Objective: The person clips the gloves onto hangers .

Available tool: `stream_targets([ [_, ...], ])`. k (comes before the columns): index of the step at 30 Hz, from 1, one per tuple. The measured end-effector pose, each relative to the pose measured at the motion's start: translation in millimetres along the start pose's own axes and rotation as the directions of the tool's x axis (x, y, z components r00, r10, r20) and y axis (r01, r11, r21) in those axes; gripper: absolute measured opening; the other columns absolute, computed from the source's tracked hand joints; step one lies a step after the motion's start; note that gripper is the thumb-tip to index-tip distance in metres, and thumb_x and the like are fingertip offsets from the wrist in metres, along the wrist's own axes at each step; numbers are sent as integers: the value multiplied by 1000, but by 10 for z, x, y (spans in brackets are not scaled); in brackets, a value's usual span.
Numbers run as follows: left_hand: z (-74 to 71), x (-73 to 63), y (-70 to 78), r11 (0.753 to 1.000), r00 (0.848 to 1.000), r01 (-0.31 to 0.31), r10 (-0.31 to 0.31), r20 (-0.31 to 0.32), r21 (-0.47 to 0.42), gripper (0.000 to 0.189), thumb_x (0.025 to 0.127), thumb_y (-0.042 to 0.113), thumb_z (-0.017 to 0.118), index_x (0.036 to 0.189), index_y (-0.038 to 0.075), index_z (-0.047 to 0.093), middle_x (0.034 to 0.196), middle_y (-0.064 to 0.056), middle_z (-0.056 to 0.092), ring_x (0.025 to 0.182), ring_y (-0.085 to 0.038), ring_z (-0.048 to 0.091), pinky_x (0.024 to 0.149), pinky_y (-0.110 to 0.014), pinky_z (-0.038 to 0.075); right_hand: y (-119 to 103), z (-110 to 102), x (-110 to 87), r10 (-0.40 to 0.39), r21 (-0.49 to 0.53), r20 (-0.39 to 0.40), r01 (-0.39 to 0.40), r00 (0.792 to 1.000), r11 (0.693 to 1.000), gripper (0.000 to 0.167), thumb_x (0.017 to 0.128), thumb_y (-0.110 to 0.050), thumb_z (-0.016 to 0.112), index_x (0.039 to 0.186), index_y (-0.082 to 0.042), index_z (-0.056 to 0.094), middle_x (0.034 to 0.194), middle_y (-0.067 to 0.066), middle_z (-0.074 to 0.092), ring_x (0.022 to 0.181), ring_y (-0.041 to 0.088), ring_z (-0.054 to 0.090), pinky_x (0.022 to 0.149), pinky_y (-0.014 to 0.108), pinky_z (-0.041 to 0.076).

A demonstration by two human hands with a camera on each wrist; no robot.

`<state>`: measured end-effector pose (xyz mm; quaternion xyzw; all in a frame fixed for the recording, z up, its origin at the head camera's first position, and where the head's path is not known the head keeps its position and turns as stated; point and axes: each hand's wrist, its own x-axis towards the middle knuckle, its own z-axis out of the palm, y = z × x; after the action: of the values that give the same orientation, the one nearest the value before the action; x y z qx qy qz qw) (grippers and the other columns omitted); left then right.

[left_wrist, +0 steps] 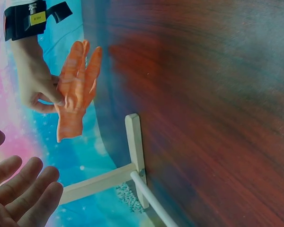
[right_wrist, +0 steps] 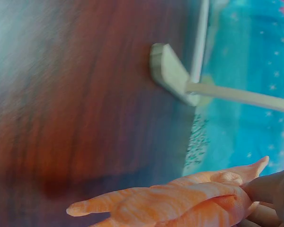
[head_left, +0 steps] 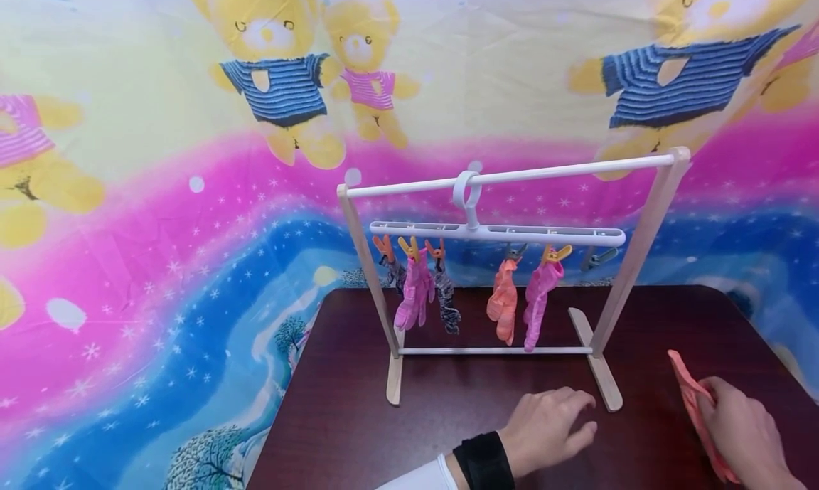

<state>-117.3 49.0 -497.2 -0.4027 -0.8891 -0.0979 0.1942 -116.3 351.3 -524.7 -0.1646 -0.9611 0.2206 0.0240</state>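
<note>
In the head view my right hand (head_left: pixel 745 426) pinches an orange glove (head_left: pixel 694 405) at the lower right, beyond the rack's foot. The left wrist view shows this glove (left_wrist: pixel 75 94) with its fingers up and its cuff down, held near the cuff. My left hand (head_left: pixel 550 429) hovers by the rack's right foot, fingers loosely bent, holding nothing. A white hanger (head_left: pixel 422 228) hangs by its ring from the wooden rack (head_left: pixel 643 245). Clothespins hold a pink glove (head_left: pixel 416 294), dark grey patterned gloves (head_left: pixel 448 298), an orange glove (head_left: pixel 503 301) and another pink one (head_left: pixel 542 305).
The far-right grey-green clothespin (head_left: pixel 600 259) on the hanger holds nothing. The rack stands on a dark brown table (head_left: pixel 461 419), its low white crossbar (head_left: pixel 493 350) joining the two feet. A printed bear cloth (head_left: pixel 160 156) hangs behind.
</note>
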Motion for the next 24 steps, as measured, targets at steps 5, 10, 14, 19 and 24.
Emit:
stream_targets([
  [5, -52, 40, -32, 999, 999, 19, -20, -25, -40, 22, 95, 41, 65, 113, 29, 65, 95, 20, 68, 78, 6, 66, 58, -7, 41, -138, -59, -62, -93, 23, -120, 96, 988, 995, 17, 94, -2, 58, 105, 11, 59, 63, 12, 61, 48, 17, 48, 47, 34, 36],
  [10, -98, 86, -66, 997, 999, 34, -37, -40, -65, 23, 95, 40, 64, 115, 28, 64, 97, 19, 69, 82, 5, 68, 61, -8, 44, -265, -121, -126, -144, 43, -200, 155, 969, 987, 15, 93, -2, 60, 103, 9, 60, 64, 15, 63, 46, 15, 48, 46, 33, 35],
  [14, -149, 132, -105, 995, 997, 50, -55, -52, -89, 23, 96, 39, 63, 116, 28, 64, 99, 18, 70, 85, 4, 69, 63, -9, 46, -342, -162, -156, -193, 54, -277, 216, 941, 975, 13, 90, -1, 63, 101, 6, 63, 69, 18, 67, 48, 15, 49, 47, 33, 33],
  [19, -221, 190, -144, 989, 996, 68, -76, -52, -134, 21, 98, 37, 61, 116, 27, 64, 102, 17, 70, 88, 4, 68, 64, -8, 46, -402, -206, -198, -238, 67, -306, 270, 922, 960, 14, 88, -1, 66, 102, 4, 66, 77, 23, 72, 49, 11, 50, 47, 30, 32],
  [24, -285, 257, -161, 983, 994, 82, -92, -57, -165, 21, 98, 35, 60, 117, 26, 65, 106, 16, 71, 90, 5, 67, 66, -7, 46, -463, -238, -237, -238, 77, -319, 275, 918, 958, 17, 88, -2, 66, 104, 4, 66, 80, 24, 73, 48, -1, 45, 47, 27, 31],
])
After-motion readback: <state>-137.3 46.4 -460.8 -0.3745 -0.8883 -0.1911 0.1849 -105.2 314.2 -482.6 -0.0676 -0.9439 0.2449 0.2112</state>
